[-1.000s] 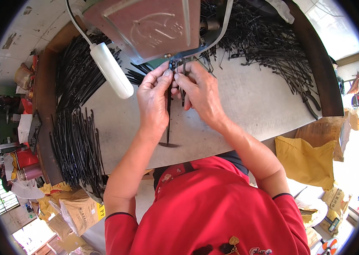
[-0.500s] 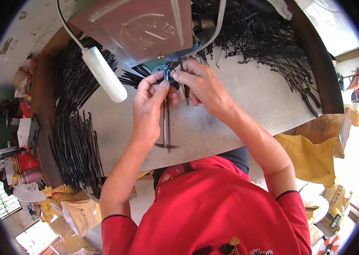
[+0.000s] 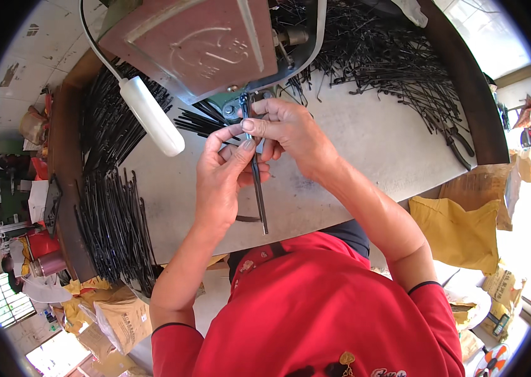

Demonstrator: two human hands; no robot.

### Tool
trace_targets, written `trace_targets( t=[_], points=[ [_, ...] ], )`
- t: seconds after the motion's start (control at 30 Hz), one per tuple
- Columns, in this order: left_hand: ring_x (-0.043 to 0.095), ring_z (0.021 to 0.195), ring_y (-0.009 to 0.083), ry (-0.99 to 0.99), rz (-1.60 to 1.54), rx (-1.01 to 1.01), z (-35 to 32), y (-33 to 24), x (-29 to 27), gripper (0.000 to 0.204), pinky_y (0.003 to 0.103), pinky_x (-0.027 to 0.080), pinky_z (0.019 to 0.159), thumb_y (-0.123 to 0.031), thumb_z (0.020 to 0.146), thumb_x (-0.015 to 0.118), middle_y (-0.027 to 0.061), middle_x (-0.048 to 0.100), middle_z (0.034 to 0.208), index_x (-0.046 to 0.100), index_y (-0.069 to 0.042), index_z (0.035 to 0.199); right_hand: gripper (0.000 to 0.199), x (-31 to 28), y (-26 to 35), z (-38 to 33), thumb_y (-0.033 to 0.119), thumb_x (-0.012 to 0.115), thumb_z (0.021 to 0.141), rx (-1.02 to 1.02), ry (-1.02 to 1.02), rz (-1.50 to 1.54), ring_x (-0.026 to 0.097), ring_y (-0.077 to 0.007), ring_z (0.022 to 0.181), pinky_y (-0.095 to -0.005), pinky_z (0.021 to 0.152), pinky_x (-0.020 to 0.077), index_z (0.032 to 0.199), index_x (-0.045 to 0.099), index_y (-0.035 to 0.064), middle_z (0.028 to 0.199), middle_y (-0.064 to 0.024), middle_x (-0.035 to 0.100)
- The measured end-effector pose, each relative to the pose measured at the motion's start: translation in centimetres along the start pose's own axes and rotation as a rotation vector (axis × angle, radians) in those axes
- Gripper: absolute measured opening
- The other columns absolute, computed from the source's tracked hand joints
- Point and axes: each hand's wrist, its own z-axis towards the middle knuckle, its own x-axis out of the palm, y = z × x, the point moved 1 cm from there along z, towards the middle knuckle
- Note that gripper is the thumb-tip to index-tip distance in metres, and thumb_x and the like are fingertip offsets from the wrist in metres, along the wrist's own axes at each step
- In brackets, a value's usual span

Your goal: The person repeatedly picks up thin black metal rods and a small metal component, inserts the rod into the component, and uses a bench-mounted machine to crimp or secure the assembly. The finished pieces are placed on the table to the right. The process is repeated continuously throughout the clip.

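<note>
Black strip (image 3: 260,201) in both hands, just in front of the machine (image 3: 187,53); long axis runs from machine toward body, near end slanting slightly right. Left hand (image 3: 219,179) pinches it around midway; right hand (image 3: 300,135) pinches higher, nearer machine. Far-end contact: can't tell. Metal table (image 3: 359,151) beneath, bundled strips (image 3: 114,226) left, pliers (image 3: 450,133) right.

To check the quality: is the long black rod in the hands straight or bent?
Straight in its lower part: the black rod runs unbent to its tip. Higher up it is partly covered: cannot tell.
</note>
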Motion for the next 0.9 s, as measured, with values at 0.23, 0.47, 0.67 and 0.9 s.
trace_targets(
  t=[0.23, 0.47, 0.67, 0.9],
  points=[
    [0.056, 0.067, 0.0075, 0.089, 0.416, 0.173, -0.6, -0.3, -1.1, 0.031, 0.023, 0.05, 0.062, -0.008, 0.088, 0.062, 0.0038, 0.062, 0.079, 0.059, -0.001, 0.118, 0.027, -1.8, 2.1, -0.7, 0.021, 0.067, 0.083, 0.069, 0.082, -0.085, 0.062, -0.0155, 0.055, -0.0244, 0.051, 0.048, 0.096, 0.057, -0.0006, 0.077, -0.011, 0.066],
    [0.061, 0.068, 0.0108, -0.174, 0.307, 0.217, 3.5, -2.6, -5.4, 0.023, 0.023, 0.051, 0.064, -0.008, 0.085, 0.067, 0.0057, 0.064, 0.077, 0.061, 0.002, 0.104, 0.024, -3.3, 0.6, 0.2, 0.019, 0.055, 0.094, -0.03, -0.108, 0.335, 0.067, -0.0252, 0.088, -0.0295, 0.074, 0.0544, 0.106, 0.048, 0.0, 0.098, -0.0227, 0.064],
    [0.069, 0.081, 0.0233, -0.167, -0.028, 0.372, 4.5, -1.0, -3.6, 0.02, 0.027, 0.057, 0.072, -0.005, 0.088, 0.063, 0.0141, 0.064, 0.088, 0.049, 0.0, 0.101, 0.02, -2.2, -1.1, 0.4, 0.014, 0.05, 0.097, -0.123, -0.158, 0.528, 0.064, -0.0282, 0.101, -0.0332, 0.086, 0.0548, 0.108, 0.047, -0.0024, 0.106, -0.0225, 0.061],
    [0.069, 0.084, 0.0249, -0.172, -0.023, 0.408, 4.5, -0.9, -2.6, 0.015, 0.028, 0.057, 0.074, -0.004, 0.089, 0.06, 0.0179, 0.065, 0.092, 0.048, -0.002, 0.098, 0.024, -2.0, -1.2, 0.5, 0.013, 0.051, 0.097, -0.186, -0.175, 0.598, 0.064, -0.0282, 0.102, -0.0334, 0.09, 0.0543, 0.112, 0.048, -0.0053, 0.107, -0.0214, 0.061]
  ],
)
